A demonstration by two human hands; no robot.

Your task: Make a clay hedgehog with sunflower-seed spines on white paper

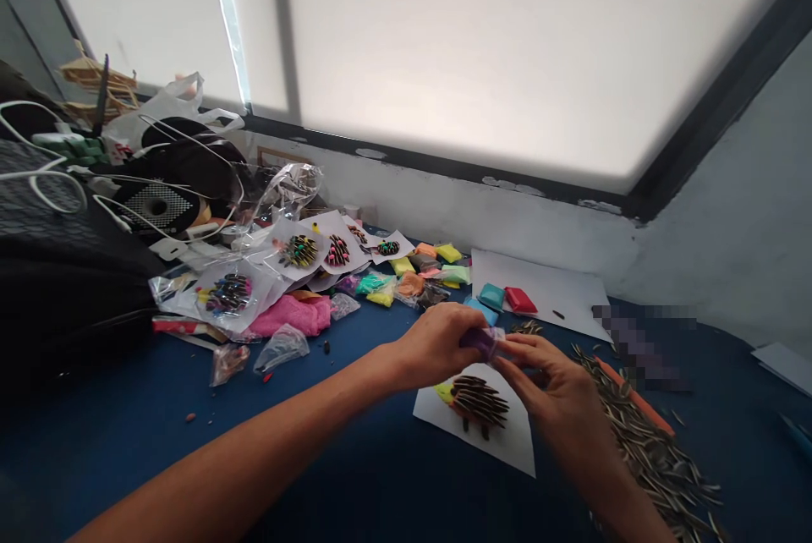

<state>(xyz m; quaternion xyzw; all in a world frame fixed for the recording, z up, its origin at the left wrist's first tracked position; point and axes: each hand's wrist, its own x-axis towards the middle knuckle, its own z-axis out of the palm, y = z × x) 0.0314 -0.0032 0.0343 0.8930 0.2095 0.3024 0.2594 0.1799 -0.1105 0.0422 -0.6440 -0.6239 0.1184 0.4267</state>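
Between my two hands is a small packet of purple clay [483, 343] in clear wrap. My left hand [437, 340] grips its body, fingers curled round it. With thumb and fingertips, my right hand [542, 370] pinches the clear end of the packet. Just below them, a hedgehog figure [479, 401] with a yellow-green head and sunflower-seed spines lies on a white paper sheet [507, 454]. To the right of my right hand spreads a pile of striped sunflower seeds [653, 450], with an orange stick [634, 396] lying across it.
Several colourful clay packets [384, 285] lie behind my left hand. Finished seed hedgehogs [298, 250] rest on papers at the back left, near a pink cloth [295, 315] and plastic bags. A red packet [520, 300] and a teal packet [491, 296] sit on white paper by the wall.
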